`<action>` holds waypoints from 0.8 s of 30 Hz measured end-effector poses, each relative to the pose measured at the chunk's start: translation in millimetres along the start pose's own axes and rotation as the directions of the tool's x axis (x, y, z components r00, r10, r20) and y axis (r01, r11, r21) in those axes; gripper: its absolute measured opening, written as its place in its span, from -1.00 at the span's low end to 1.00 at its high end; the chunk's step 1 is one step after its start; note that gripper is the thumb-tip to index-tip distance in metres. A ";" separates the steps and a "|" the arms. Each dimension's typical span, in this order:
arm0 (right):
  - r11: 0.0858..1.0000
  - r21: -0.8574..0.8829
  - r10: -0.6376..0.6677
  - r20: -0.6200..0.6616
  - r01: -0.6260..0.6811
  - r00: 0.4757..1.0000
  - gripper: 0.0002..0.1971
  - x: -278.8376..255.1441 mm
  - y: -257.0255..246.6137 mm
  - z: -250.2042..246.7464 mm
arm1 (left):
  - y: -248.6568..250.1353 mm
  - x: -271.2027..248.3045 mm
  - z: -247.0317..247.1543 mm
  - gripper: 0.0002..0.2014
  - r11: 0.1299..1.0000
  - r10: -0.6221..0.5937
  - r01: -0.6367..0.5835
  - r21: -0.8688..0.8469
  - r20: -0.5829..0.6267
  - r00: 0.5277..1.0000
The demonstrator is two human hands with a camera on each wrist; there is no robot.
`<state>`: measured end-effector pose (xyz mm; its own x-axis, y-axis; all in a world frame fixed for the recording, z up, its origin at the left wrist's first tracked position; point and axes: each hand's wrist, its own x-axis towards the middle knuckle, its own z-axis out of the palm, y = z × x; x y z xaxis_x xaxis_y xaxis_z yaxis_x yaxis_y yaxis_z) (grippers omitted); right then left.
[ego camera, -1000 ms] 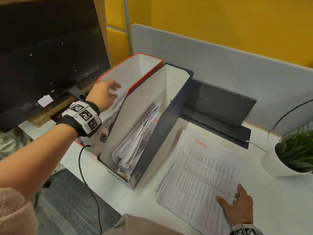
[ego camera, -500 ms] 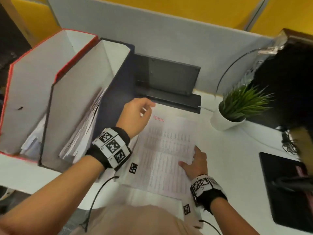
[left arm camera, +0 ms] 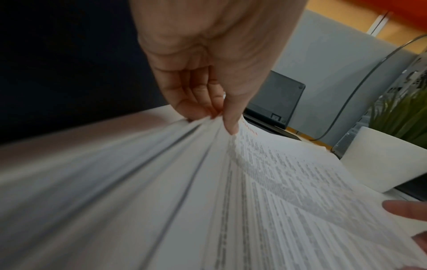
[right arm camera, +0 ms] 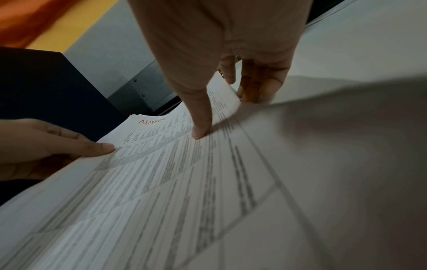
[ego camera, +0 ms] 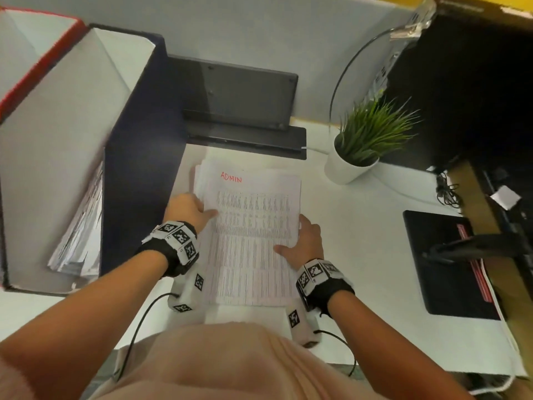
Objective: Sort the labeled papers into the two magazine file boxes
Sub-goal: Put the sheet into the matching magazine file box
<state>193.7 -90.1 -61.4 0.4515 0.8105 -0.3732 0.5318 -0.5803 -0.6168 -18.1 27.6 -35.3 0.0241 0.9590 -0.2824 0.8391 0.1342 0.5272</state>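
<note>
Magazine file boxes stand at the left of the white bench (ego camera: 375,226): the red-edged box (ego camera: 43,56) is outermost, and the dark blue box (ego camera: 135,157) stands just beside it, nearer the papers. The dark blue box contains a leaning bundle of filed sheets (ego camera: 80,226). A dark flat device (ego camera: 239,90) leans against the grey partition behind the papers, a black pad (ego camera: 444,261) lies at the right, and a potted plant (ego camera: 366,145) in a white pot stands between them.

The paper stack (ego camera: 253,241) lies on the bench directly right of the dark blue box. Its top sheet carries printed tables and the red handwritten label "ADMIN" (ego camera: 230,177).

The left hand (ego camera: 187,209) grasps the stack's left edge: thumb on top of the sheet, fingers (left arm camera: 191,102) curled under the fanned pages. The right hand (ego camera: 305,241) grasps the right edge: thumb (right arm camera: 201,117) pressed on the top sheet, the other fingers at the sheet's outer edge.
</note>
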 end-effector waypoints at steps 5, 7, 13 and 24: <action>0.996 -0.054 -0.071 -0.057 0.068 0.996 -0.01 -3.0 -4.0 -0.9 | 0.0 0.3 1.2 -0.72 0.997 0.077 -0.077 0.024 -0.018 0.997; 0.995 -0.031 -0.099 -0.030 0.098 0.995 -0.01 -2.9 -6.1 1.5 | -0.5 -1.9 1.9 -0.66 0.991 0.119 -0.116 0.062 -0.031 0.992; 0.980 0.199 -0.028 0.080 0.011 0.996 0.07 2.5 -7.2 1.2 | -6.0 -16.5 2.8 -0.82 0.921 0.382 -0.390 0.018 -0.249 0.890; 0.893 0.448 0.061 -0.040 -0.037 0.997 -0.38 11.3 -10.2 -20.0 | -4.4 -17.5 2.5 -0.69 0.786 0.166 -0.152 -0.599 -0.032 0.986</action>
<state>207.7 -76.6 -45.5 0.5117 0.7694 -0.3823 0.1373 -0.5124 -0.8477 -20.8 9.6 -34.7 0.1456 0.9755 -0.1647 0.3305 0.1090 0.9375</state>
